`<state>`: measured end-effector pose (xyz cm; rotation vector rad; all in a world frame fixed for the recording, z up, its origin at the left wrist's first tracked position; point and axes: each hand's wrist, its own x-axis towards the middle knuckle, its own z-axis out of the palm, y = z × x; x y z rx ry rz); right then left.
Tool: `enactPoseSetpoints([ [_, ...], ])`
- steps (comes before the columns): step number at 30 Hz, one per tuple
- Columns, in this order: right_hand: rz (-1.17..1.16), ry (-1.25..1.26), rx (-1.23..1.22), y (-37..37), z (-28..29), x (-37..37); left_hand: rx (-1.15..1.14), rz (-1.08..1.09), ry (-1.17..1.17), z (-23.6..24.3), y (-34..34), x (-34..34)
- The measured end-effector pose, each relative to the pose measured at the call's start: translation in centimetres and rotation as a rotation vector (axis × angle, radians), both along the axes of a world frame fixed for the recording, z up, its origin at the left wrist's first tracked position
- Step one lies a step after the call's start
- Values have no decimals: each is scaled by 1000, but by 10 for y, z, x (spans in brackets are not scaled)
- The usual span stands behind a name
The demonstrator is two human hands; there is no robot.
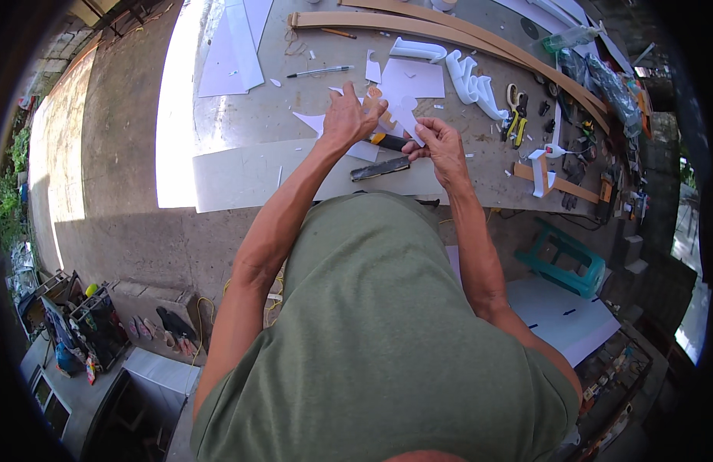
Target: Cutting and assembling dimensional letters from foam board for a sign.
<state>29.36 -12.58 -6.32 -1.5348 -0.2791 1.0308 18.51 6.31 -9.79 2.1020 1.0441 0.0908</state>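
Note:
My right hand (442, 150) pinches a white cut-out piece (406, 122), thin and flat like foam board or plastic sheet, with a rounded end. Beside it my left hand (348, 118) reaches over white scraps, fingers apart and apparently holding nothing. A small tan patterned piece (375, 92) shows just past its fingertips. Below the white piece lies a tool with a yellow and black handle (389, 142), partly hidden by my right hand. Nearer me rests a dark, worn flat bar (380, 169). A pointed white scrap (311, 122) sticks out left of my left wrist.
A pen (319, 71) and white sheets (232, 58) lie at the far left of the table. Long brown strips (479, 46) cross the back. White curved forms (475, 86), scissors (513, 100) and yellow-handled pliers (519, 123) lie right. A green stool (562, 258) stands below.

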Motion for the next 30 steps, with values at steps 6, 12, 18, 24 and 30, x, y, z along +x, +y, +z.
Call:
enactPoseSetpoints([
  [6, -96, 90, 60, 1, -3, 4, 69, -69, 47, -22, -2, 27],
  [12, -126, 43, 96, 8, -2, 11, -72, -88, -155, -26, 16, 16],
  [18, -105, -61, 121, 23, 9, 3, -1122, 150, -709, 7, 13, -28],
  [24, -33, -622, -55, 39, 39, -19, -1274, 196, -869, 29, 5, -46],
  [30, 17, -1298, 106, 51, 48, -46, -1339, 228, -1012, 42, -6, -47],
])
